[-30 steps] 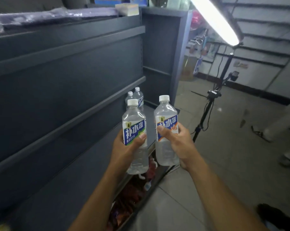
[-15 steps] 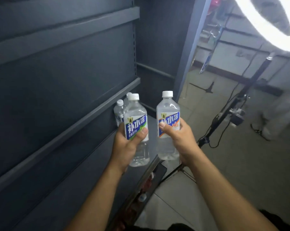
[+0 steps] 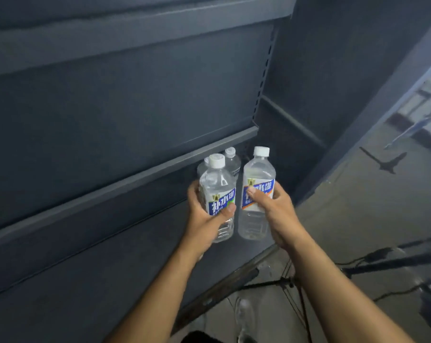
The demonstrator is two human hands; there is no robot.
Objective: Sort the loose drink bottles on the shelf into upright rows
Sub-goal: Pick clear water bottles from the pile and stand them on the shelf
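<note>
My left hand (image 3: 204, 220) grips a clear bottle with a blue and green label (image 3: 218, 191), held upright. My right hand (image 3: 275, 211) grips a second clear bottle with a blue and orange label (image 3: 257, 184), also upright, just right of the first. Both have white caps and hang over the right end of the dark grey shelf (image 3: 140, 263). Behind them two bottles (image 3: 231, 160) stand upright at the back corner of the shelf, partly hidden by the left-hand bottle.
The shelf above (image 3: 125, 179) juts out over the back bottles. A dark side panel (image 3: 338, 78) closes the shelf's right end. On the tiled floor to the right lie a light stand's legs and cables (image 3: 372, 258). Another bottle (image 3: 244, 315) shows below the shelf edge.
Both hands have carried their bottles forward and lower, closer to the two standing bottles at the shelf's right end. The camera has tilted down; the ring light left the view.
</note>
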